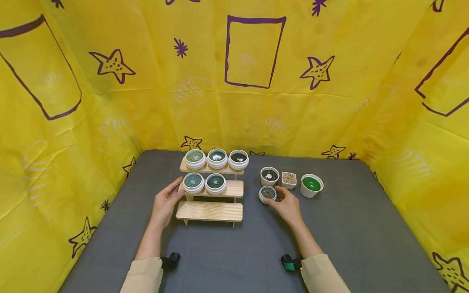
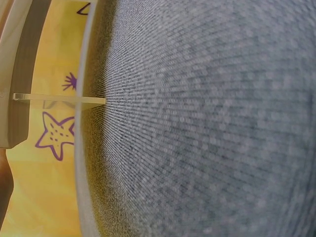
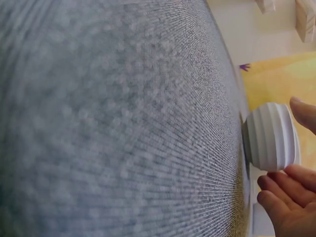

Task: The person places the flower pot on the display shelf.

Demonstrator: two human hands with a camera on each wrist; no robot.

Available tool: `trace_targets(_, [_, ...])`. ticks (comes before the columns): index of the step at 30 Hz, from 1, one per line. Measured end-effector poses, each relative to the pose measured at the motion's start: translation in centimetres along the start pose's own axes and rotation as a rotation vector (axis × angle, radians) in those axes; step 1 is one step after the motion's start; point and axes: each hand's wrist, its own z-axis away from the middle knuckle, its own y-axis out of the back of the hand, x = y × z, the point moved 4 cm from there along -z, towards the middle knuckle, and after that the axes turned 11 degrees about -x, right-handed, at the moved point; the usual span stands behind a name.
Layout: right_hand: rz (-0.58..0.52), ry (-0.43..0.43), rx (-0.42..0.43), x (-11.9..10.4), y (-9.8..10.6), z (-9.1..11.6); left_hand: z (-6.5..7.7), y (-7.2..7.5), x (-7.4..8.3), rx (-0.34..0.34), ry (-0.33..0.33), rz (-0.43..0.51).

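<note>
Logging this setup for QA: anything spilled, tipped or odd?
Nothing stands out. The five jars on the wooden stand sit upright, as do the three containers to its right. The jar at the right hand shows no visible damage, and no spill shows.

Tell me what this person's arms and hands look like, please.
The left sleeve and right sleeve are plain pale cream. The left hand and right hand wear no gloves. Beside each cuff sits a small black device; the right one shows a green patch.
</note>
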Motion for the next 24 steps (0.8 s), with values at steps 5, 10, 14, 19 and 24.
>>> trace_targets(5, [0.014,0.010,-0.012,0.04,-0.18,-0.13,0.00,0.02,-0.03,-0.003,-0.009,0.006])
trace_targets(10, [0.033,0.026,-0.011,0.15,-0.29,-0.30,-0.02,0.06,-0.08,-0.001,-0.004,0.011])
trace_targets(14, [0.047,0.039,0.001,0.20,-0.34,-0.35,-0.03,0.11,-0.14,0.001,0.000,0.009])
trace_targets(19, [0.053,0.054,0.013,0.15,-0.34,-0.31,-0.02,0.14,-0.13,0.006,-0.002,0.005])
trace_targets(24, [0.046,0.057,0.014,0.16,-0.34,-0.33,-0.02,0.16,-0.13,0.012,0.004,0.000])
